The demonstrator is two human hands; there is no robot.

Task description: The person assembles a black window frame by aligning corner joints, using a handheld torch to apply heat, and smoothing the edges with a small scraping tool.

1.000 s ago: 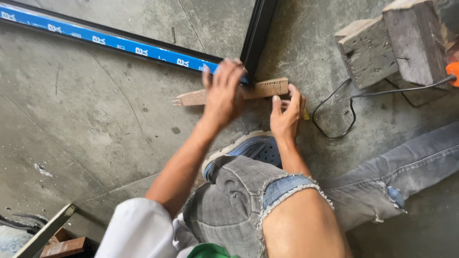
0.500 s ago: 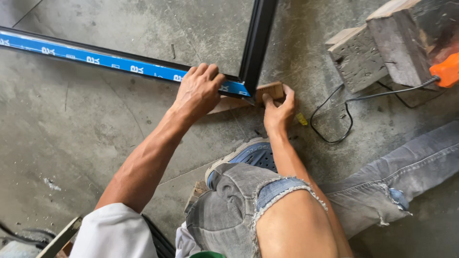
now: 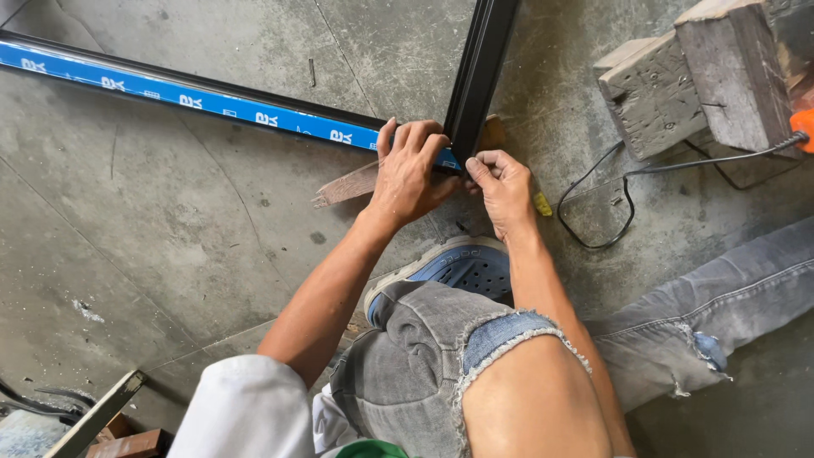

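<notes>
Now that both have come off the flat wooden strip (image 3: 352, 183), I see my left hand (image 3: 411, 170) and right hand (image 3: 502, 182) pinching the corner where the blue-taped black metal bar (image 3: 212, 100) meets the upright black bar (image 3: 483, 59) on the concrete floor (image 3: 170, 237).

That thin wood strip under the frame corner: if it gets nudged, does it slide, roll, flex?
The wood strip lies flat on the concrete floor, so it would probably slide, not roll. It looks thin and light, likely easy to shift. The left hand and the black frame corner over it probably pin it for now.
</notes>
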